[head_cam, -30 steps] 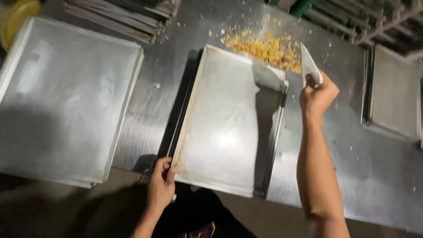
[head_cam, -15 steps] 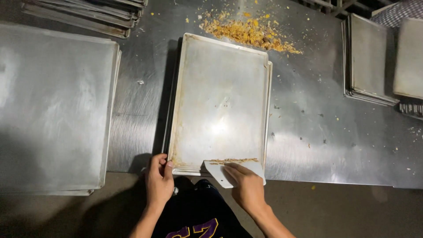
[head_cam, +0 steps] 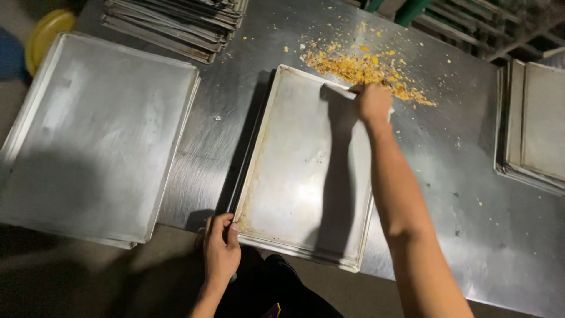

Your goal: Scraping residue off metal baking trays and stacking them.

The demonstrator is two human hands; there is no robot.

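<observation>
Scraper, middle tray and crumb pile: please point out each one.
scraper point(head_cam: 335, 92), head view, its pale blade
middle tray point(head_cam: 294, 176), head view, bare floor
crumb pile point(head_cam: 359, 66), head view, its dense centre

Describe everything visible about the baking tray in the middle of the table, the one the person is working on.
The baking tray is a rectangular, shallow sheet of dull silvery metal with a low raised rim. It lies flat on the steel table, its near end overhanging the table's edge. Brownish residue lines its left and near rim. The left hand grips the near left corner; the right hand holds a pale scraper at the far end, beside yellow crumbs lying on the table.
</observation>
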